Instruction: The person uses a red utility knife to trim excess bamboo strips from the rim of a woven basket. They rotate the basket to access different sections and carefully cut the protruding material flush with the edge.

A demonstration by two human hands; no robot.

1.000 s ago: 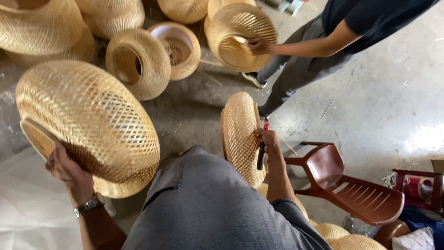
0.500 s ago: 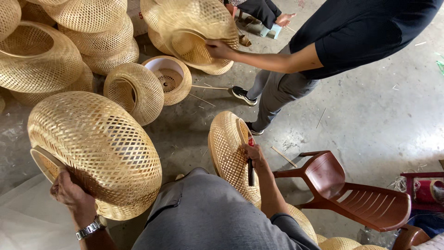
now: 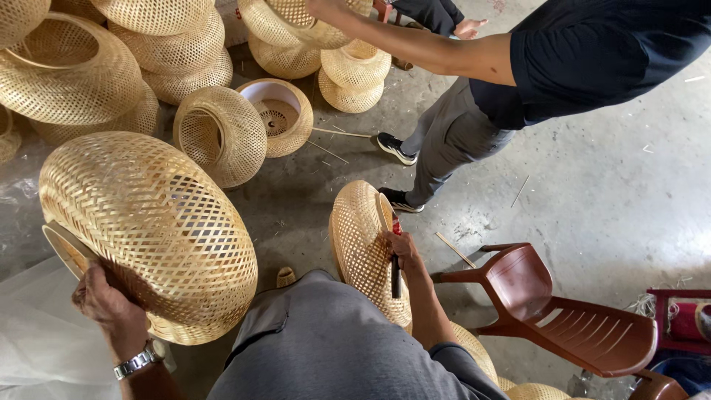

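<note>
Since half a second ago the view has tipped lower, so both woven shades sit further down the picture, while the co-worker's arm (image 3: 415,46) has reached higher, over the heap of shades beyond.

The left hand (image 3: 104,300) is closed round the bottom rim of a large round bamboo shade (image 3: 148,230), fingers curled under the edge; the shade stands above that hand, tilted on its rim, probably so the open bottom faces the person. A wristwatch (image 3: 135,363) shows just below the hand.

The right hand (image 3: 400,255) is wrapped shut on the rim of a smaller bamboo shade (image 3: 363,248) and also pinches a dark-handled tool with a red end (image 3: 395,267) against it. This shade stands on edge to the left of the hand, steadied beside the person's knee (image 3: 326,341).

Right of that hand stands a brown plastic chair (image 3: 555,311). Beyond both hands lie more shades on the concrete floor (image 3: 592,170).
</note>
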